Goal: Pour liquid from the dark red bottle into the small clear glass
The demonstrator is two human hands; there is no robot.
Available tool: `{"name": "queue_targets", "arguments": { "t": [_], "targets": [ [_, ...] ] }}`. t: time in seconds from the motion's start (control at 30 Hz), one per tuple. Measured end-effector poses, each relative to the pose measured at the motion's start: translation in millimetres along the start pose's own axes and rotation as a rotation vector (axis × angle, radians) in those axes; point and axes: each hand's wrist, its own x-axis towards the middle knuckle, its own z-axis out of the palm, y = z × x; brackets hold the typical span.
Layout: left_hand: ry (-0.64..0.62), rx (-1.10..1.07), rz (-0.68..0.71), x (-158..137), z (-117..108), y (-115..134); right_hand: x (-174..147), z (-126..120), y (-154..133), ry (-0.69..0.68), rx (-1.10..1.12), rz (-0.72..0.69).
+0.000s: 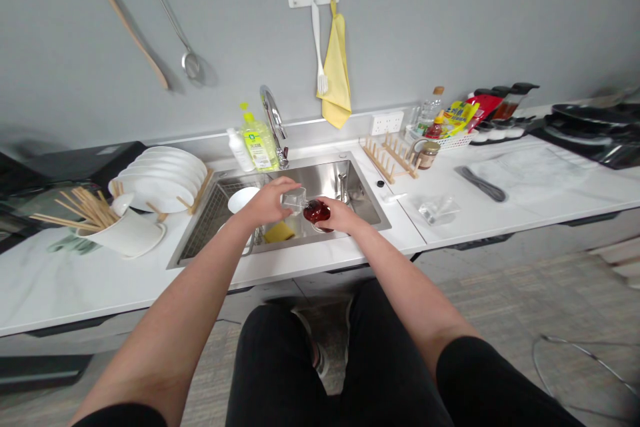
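Over the steel sink point(367, 183), my left hand point(267, 203) is closed around a small clear container point(296, 199), tipped on its side. My right hand point(341, 215) grips a small rounded bottle point(316, 211) that looks dark red, its neck pointing left. The bottle's neck meets or nearly meets the clear container; I cannot tell whether they touch or whether liquid flows. Below the hands, a yellow sponge point(279, 232) lies in the sink. A white bowl point(243, 200) sits left of my left hand, partly hidden by it.
Behind the sink stand a faucet point(273, 120) and a yellow-green soap bottle point(260, 143). White plates point(165, 177) and a chopstick holder point(123, 233) are at left. To the right are a wooden rack point(393, 157), a jar point(429, 155), a small dark cap point(381, 183) and a plastic bag point(437, 209).
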Motion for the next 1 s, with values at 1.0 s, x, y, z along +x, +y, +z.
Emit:
{"name": "queue_targets", "arguments": {
  "t": [1.0],
  "targets": [
    [-0.038, 0.061, 0.033, 12.6, -8.0, 7.1, -1.3, -1.6, -1.0, 0.011, 0.013, -0.022]
  ]
}}
